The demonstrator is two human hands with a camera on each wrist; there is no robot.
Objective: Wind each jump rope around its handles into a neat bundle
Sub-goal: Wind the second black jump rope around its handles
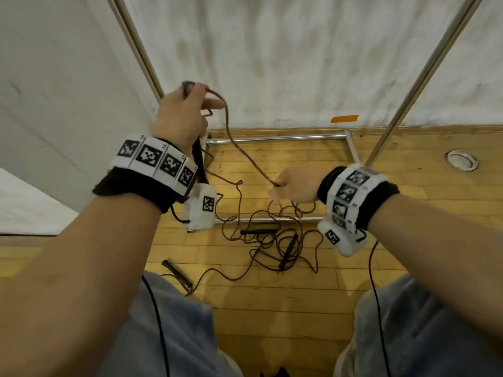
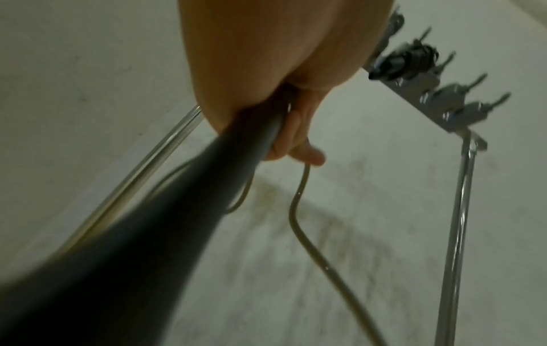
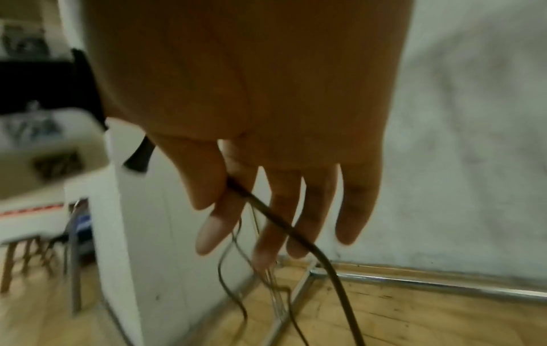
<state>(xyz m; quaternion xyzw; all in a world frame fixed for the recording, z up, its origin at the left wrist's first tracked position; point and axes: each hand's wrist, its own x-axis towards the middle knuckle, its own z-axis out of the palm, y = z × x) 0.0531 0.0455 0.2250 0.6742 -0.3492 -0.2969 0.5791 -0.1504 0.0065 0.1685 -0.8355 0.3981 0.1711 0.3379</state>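
Two hands up, one rope stretched between them. Left hand (image 1: pixel 181 119) raised, fingers curled round a black handle (image 1: pixel 198 159) that hangs down out of the fist; whether a second handle sits in the same fist cannot be told. A small loop of the brown rope (image 1: pixel 245 153) rising over the top of that fist, then running down and across to the right hand (image 1: pixel 295 187). There, pinched between thumb and forefinger (image 3: pixel 213 224), the other three fingers straight and slack. Below the pinch, rope dropping to the wooden floor (image 1: pixel 272 295).

Three more black handles counted on the floor: one (image 1: pixel 258 232) straight under the right hand, one (image 1: pixel 288 251) just nearer than it, one (image 1: pixel 177 276) below the left wrist, by the person's knee. Loose brown coils (image 1: pixel 272 240) tangled around the first two; how many ropes make up the tangle cannot be told.

Beyond both hands, a chrome rack frame (image 1: pixel 275 137) with base bars on the floor and uprights rising either side, coils crossing its near bar. In the left wrist view, a row of hooks (image 2: pixel 444 93) on its top bar. Orange tape (image 1: pixel 344 118) low on the white wall. Round metal fitting (image 1: pixel 461 160) in the floor, right of the right hand.

Wrist views blurred; palms hide most of each grip.
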